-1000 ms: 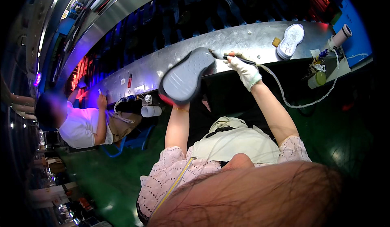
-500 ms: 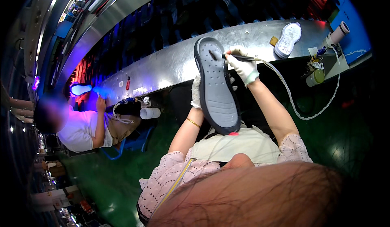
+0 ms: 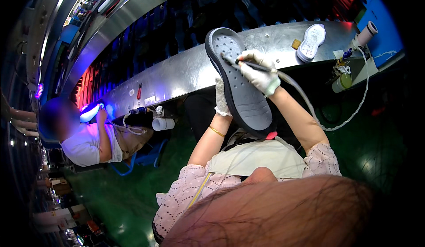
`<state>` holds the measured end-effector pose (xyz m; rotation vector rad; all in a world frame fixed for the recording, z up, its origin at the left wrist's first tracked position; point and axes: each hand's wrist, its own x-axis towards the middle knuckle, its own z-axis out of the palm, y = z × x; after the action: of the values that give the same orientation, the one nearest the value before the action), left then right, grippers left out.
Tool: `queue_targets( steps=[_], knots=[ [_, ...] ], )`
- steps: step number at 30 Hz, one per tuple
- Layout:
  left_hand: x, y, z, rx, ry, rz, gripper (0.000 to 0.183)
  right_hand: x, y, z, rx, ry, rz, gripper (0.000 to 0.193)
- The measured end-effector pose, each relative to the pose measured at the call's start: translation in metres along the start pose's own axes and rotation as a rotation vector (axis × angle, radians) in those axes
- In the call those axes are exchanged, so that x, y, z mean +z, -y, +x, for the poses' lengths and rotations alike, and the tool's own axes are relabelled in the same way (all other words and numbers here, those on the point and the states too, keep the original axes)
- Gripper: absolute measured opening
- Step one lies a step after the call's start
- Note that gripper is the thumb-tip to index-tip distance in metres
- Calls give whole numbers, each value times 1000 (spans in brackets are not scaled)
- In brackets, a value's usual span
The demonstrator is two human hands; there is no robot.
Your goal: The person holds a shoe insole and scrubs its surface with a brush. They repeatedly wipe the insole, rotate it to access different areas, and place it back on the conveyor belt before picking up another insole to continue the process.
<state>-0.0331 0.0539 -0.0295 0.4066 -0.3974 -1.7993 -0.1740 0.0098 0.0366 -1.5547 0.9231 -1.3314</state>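
A grey shoe sole (image 3: 248, 103) with a dark rim and small round pits lies tilted in front of me, its top end over the metal ledge. My left hand (image 3: 222, 100), in a white glove, grips the sole's left edge; its fingers pass underneath, mostly hidden. In my gloved right hand (image 3: 261, 75) is a thin brush (image 3: 229, 60), pinched between the fingers. The brush tip touches the pitted upper part of the sole. From the brush's back end a pale hose (image 3: 297, 88) runs down to the right. A pink-red patch shows at the sole's near end.
On the metal ledge (image 3: 177, 72) lie a white sole (image 3: 311, 43), a brown block (image 3: 295, 44) and a red-handled tool (image 3: 139, 91). Dark conveyor slats run behind. A bottle fixture (image 3: 341, 82) hangs at right. Another person (image 3: 84, 136) sits at left, holding a glowing sole.
The sole has tilted, its top end moving left and up, its near end right. My right hand and brush have shifted lower across it. The person at left has lowered the glowing sole.
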Motion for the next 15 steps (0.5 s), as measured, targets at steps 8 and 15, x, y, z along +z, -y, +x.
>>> queue_targets(
  steps=[8,15],
  knots=[
    [-18,-4,8,5,176,-249,65,-3,16,-19,93,58,65,10],
    [-1,-13,8,83,101,-73,76,6,16,-44,12,229,51,11]
  ],
)
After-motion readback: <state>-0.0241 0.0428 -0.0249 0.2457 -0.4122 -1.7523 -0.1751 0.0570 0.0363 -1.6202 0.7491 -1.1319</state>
